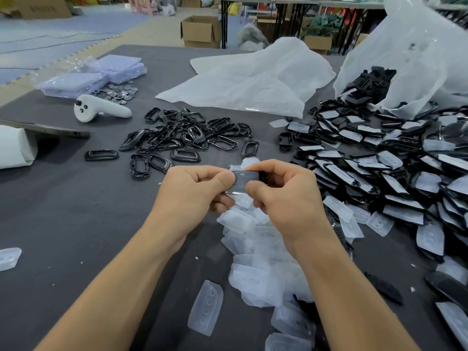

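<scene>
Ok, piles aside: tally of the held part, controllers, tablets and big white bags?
black part, held: 1
white controller: 1
grey tablet: 1
big white plastic bags: 2
Total: 5

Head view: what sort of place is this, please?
Probably a packing or assembly workshop: heaps of black frames and shells lie on the table, boxes stand behind, and the left hand and right hand hold one part.

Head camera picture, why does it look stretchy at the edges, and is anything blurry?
In the head view the wide lens stretches the corners; light is soft, shadows faint; the held key-fob shell is slightly blurred; black frames show glints.
</scene>
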Demonstrator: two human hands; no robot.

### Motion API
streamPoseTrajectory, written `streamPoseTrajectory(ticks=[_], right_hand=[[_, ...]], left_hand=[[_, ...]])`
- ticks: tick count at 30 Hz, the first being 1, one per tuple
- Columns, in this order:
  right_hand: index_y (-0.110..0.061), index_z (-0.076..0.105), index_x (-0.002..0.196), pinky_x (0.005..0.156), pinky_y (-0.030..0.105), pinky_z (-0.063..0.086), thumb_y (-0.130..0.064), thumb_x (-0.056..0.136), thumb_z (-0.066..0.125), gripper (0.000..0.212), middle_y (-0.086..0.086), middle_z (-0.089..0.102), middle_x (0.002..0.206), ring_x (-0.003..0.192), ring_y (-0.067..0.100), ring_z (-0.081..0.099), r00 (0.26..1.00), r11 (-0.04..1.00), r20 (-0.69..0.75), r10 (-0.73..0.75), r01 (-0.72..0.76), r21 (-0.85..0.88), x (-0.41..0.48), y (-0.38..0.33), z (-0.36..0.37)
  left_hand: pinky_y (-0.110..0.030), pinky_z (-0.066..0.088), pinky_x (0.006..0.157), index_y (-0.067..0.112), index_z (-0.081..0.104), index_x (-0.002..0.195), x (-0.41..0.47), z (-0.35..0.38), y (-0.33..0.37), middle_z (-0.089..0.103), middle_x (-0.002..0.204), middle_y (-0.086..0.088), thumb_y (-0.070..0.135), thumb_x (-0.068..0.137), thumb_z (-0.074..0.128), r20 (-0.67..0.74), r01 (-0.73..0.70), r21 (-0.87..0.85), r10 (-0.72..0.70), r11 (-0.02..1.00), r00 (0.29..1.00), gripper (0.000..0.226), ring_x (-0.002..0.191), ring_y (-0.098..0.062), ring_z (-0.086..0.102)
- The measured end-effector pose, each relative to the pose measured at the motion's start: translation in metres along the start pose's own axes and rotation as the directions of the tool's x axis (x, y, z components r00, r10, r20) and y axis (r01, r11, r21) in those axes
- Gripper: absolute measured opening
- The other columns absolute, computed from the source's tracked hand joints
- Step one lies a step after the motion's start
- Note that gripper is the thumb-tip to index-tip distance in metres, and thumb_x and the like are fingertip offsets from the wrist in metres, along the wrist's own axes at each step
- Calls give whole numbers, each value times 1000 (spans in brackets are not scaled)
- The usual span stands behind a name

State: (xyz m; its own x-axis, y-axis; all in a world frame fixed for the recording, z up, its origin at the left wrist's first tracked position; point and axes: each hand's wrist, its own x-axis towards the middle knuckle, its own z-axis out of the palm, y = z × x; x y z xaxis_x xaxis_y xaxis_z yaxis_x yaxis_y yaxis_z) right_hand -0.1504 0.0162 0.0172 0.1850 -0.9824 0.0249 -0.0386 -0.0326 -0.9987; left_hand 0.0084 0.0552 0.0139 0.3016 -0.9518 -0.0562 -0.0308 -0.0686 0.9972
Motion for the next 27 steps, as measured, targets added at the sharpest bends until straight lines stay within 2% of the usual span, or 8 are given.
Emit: streamPoseTrajectory(ticks=[5,10,15,18,20,22,25,27], right_hand=[[-25,78,81,50,21,44,9,81,70,35,-3,68,64,51,11,53,999,1000,36,19,-19,17,-1,-2,0],[-37,74,103,60,9,46,-5,69,80,46,-24,69,79,63,2,64,977,882,59,-206,211,-422,-8,-1,1],[-38,74,104,69,6,42,-14,72,82,41,-26,59,71,76,3,59,957,776,30,-287,251,-579,-6,2,-2],[-33,76,109,98,24,43,-15,72,84,42,-26,65,98,104,11,56,912,668,-93,-401,222,-710,1,0,-17],[-26,75,118,109,42,35,-19,76,84,44,-8,68,128,125,24,53,867,604,-259,-425,58,-795,7,0,-32],[-21,67,135,116,46,26,-23,81,79,55,4,54,152,141,30,41,850,555,-398,-344,-157,-817,10,-1,-46],[-17,54,148,122,46,19,-19,85,74,66,9,39,162,151,30,29,881,541,-391,-268,-198,-817,8,0,-43],[-17,54,147,123,45,18,-14,87,71,62,8,41,161,151,27,29,908,532,-303,-289,-111,-839,5,2,-29]], left_hand=[[-21,55,53,9,80,83,1,-2,0,74,69,-16,-5,91,70,12,45,-24,-44,999,999,19,57,-18,67],[-21,54,51,4,79,86,3,0,-3,72,63,-12,-9,90,70,-77,27,-60,-32,998,997,16,51,-15,64],[-25,57,54,14,83,85,5,4,-6,76,70,-7,5,91,73,-92,56,-45,-60,997,994,16,55,-16,67],[-29,60,68,36,82,82,10,-2,-11,79,77,9,28,85,77,-225,-30,156,65,987,972,10,70,-7,74],[-18,52,73,40,80,85,13,-9,-14,75,76,26,37,81,75,-285,-68,424,205,903,937,7,76,8,70],[-15,47,78,39,77,92,17,-14,-17,71,76,30,37,83,71,-299,-66,610,306,790,904,11,81,8,67],[-28,41,102,32,70,125,32,-19,-26,70,123,15,28,89,67,-213,-74,767,361,638,908,36,120,-14,61],[-36,25,124,22,56,146,40,-21,-28,48,158,2,24,95,62,-111,-68,837,291,543,950,52,150,-21,35]])
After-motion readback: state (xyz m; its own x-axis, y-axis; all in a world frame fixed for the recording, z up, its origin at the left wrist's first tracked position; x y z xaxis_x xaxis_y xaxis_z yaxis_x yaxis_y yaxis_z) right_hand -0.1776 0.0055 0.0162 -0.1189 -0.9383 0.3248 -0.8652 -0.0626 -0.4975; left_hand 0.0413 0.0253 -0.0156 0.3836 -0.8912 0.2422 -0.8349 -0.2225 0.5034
